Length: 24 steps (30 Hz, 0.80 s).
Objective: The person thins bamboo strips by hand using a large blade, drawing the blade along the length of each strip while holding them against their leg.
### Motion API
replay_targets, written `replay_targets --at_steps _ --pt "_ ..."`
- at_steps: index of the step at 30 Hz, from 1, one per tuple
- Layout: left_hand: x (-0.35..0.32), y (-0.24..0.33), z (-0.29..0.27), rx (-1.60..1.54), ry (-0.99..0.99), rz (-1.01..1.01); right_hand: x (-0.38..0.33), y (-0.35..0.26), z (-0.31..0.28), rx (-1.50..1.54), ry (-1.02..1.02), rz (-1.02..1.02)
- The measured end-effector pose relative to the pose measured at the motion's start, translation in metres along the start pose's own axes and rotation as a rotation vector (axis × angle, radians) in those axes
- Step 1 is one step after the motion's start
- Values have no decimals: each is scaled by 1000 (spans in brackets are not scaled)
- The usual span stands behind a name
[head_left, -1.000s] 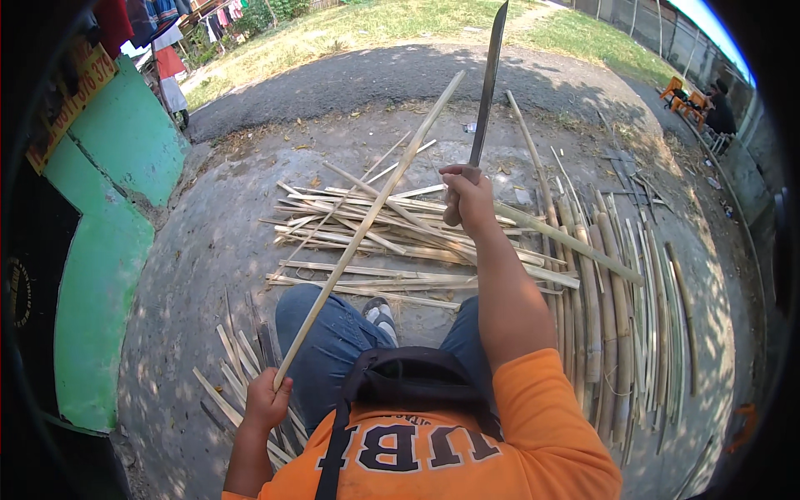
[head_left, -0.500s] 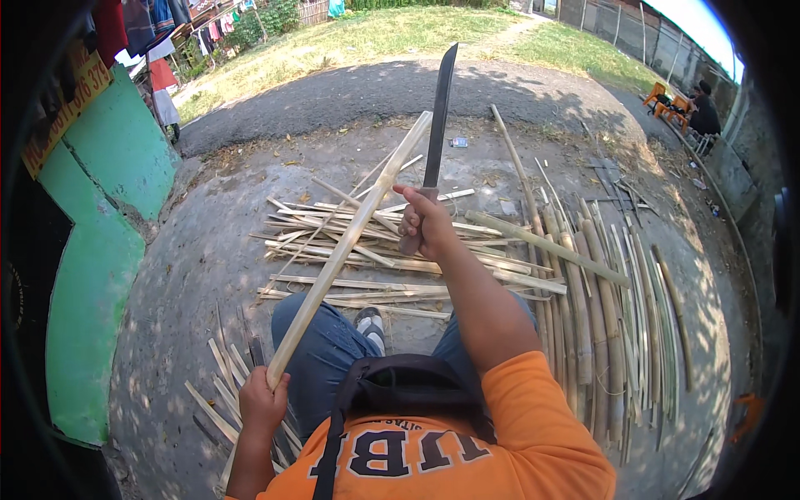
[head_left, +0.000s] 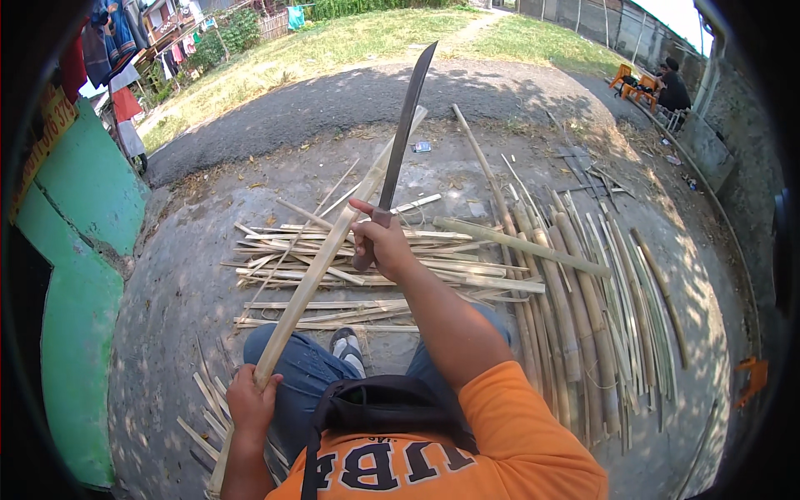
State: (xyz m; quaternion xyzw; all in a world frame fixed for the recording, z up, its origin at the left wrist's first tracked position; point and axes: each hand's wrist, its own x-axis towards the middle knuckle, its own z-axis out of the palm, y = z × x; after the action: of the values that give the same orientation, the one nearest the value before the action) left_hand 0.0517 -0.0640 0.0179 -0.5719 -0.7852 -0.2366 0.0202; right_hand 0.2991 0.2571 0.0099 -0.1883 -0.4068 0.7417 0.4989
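Gripping a bamboo strip (head_left: 314, 279) is the left hand (head_left: 252, 396); the right hand (head_left: 383, 244) is holding a knife (head_left: 407, 125). Split strips (head_left: 450, 269) are lying piled; round poles (head_left: 564, 333) are looking whole.

A long, pale bamboo strip (head_left: 308, 292) is slanting up clear of the ground, running from low left to upper right. A brown-handled machete (head_left: 406, 129) is pointing upward and away, its long dark blade tapering to a curved tip and crossing before the strip's far end; whether they're touching, I'm not seeing.
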Motion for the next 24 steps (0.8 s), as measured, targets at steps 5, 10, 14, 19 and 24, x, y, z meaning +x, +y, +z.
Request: replay_targets --at_steps 5,10,14,19,24 --pt "26 24 -4 33 35 -6 -12 -13 11 -111 -39 33" --pt "35 35 3 88 50 52 -14 12 18 -107 -138 49" --pt "34 36 -11 130 -47 75 -18 11 24 91 -128 73" --pt "29 0 -49 -237 -667 -239 -19 5 17 177 -133 84" --pt "19 -33 -40 -652 -932 -458 -26 -4 27 194 -219 84"
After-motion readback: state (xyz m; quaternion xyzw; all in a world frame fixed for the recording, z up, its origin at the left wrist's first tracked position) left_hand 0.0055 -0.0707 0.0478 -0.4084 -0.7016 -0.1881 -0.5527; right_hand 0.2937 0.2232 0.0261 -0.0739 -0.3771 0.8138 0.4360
